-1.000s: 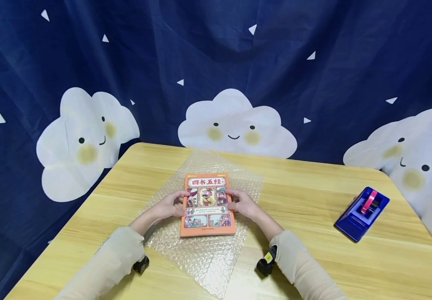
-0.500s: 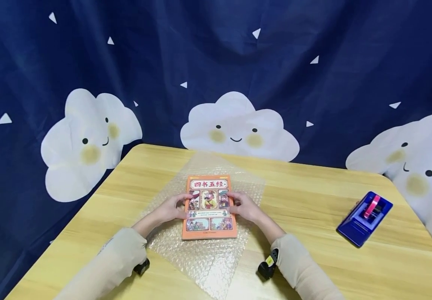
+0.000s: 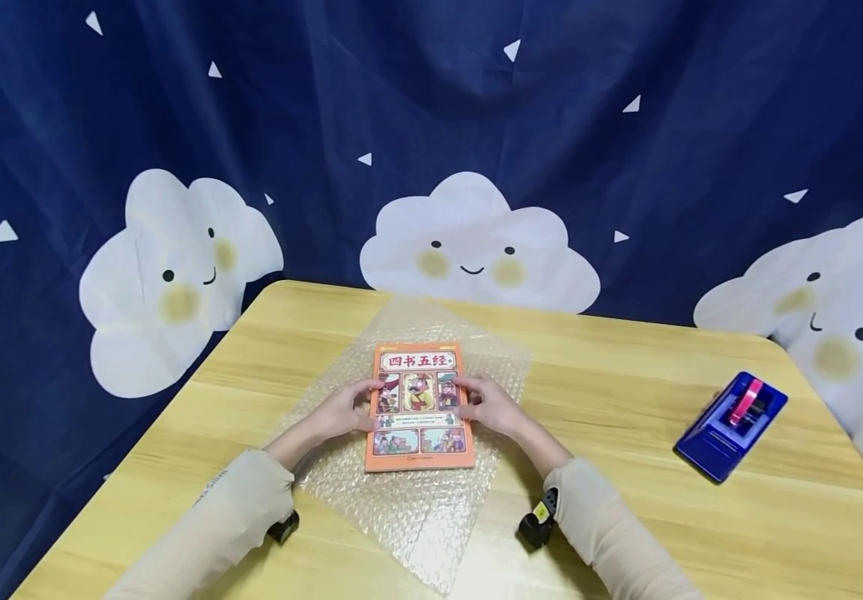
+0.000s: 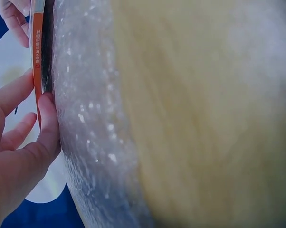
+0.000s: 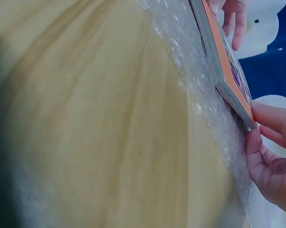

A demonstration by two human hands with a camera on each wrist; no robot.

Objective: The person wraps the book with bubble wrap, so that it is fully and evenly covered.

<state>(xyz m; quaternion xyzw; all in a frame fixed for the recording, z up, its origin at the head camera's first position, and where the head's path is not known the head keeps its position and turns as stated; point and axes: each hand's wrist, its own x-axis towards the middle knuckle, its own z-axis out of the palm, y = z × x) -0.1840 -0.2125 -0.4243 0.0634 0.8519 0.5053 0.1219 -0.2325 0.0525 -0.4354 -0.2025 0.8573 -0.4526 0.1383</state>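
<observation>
An orange-covered book (image 3: 420,423) with comic-style pictures and Chinese characters lies face up over a sheet of bubble wrap (image 3: 424,521), set cornerwise on the table. My left hand (image 3: 343,408) grips the book's left edge, fingertips on the cover and thumb low at the side. On the opposite edge, my right hand (image 3: 493,406) holds it the same way. The left wrist view shows the orange spine (image 4: 37,47) between the left fingers and thumb. In the right wrist view, the page block (image 5: 209,42) is close over the wrap, with the right thumb at its corner.
A blue tape dispenser (image 3: 731,427) with a pink roll stands on the right of the wooden table (image 3: 596,375). Behind the table's far edge hangs a dark blue curtain (image 3: 431,83) printed with white clouds. Each forearm carries a small black camera (image 3: 538,523) at the sleeve.
The head view shifts slightly. Both hands keep their hold on the book, which stays over the middle of the bubble wrap.
</observation>
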